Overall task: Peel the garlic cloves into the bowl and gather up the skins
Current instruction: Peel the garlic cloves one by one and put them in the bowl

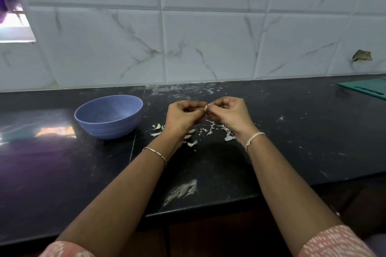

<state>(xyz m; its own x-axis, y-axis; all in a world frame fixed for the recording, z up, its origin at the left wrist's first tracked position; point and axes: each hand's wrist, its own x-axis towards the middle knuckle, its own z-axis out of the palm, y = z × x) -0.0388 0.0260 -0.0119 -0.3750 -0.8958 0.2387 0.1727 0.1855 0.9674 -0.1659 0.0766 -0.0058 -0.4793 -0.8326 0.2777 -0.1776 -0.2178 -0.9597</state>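
Forearms (pixel 129 190) cross the counter (pixel 292 142); left hand (pixel 183 115) and right hand (pixel 227 111) both pinch one garlic clove (pixel 206 107). Best stripped fully before dropping it in the bowl (pixel 108 129).

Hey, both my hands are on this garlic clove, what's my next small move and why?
Probably pull the skin off the garlic clove: left hand and right hand both pinch it above the loose skins on the counter, and the visible inside of the blue bowl shows no cloves, so it likely isn't peeled yet.
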